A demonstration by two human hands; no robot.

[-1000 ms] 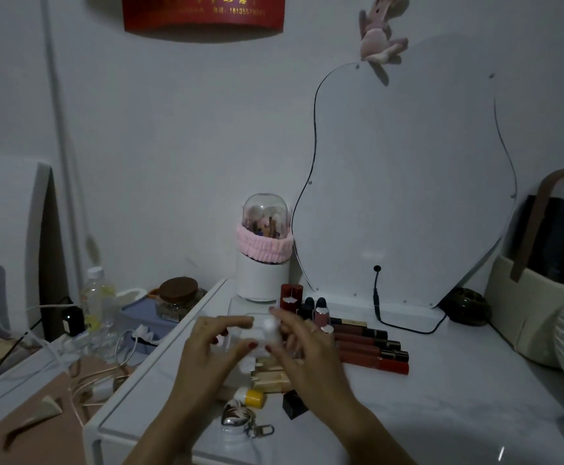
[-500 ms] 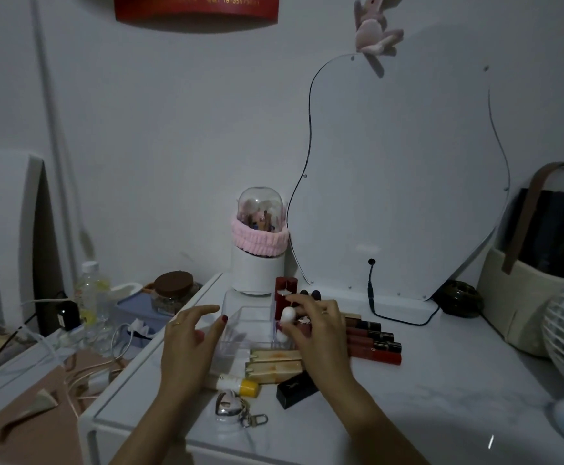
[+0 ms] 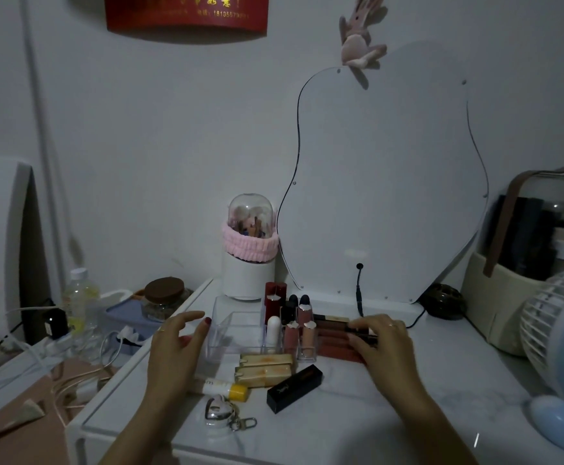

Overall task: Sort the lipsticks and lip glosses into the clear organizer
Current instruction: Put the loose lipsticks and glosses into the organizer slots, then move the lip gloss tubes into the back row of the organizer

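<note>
The clear organizer [image 3: 232, 337] stands on the white table near the mirror. Its right compartments hold several upright lipsticks, among them a white tube [image 3: 273, 327], a red one [image 3: 275, 297] and two pink ones [image 3: 309, 337]. My left hand [image 3: 176, 344] hovers at the organizer's left wall with relaxed fingers, holding nothing. My right hand [image 3: 382, 340] lies over a row of lip glosses [image 3: 332, 345] to the right of the organizer. Its fingertips curl round a dark lip gloss tube [image 3: 361, 329].
Beige tubes [image 3: 263, 364], a black lipstick [image 3: 294, 387], a yellow-capped tube [image 3: 228, 390] and a heart keychain [image 3: 220, 412] lie in front of the organizer. Behind stand a white domed holder [image 3: 248, 260] and a mirror [image 3: 384, 182]. A fan [image 3: 559, 337] is at the right.
My right hand stood the white tube in the organizer, then moved right onto the lip glosses. My left hand let go and stays beside the organizer.
</note>
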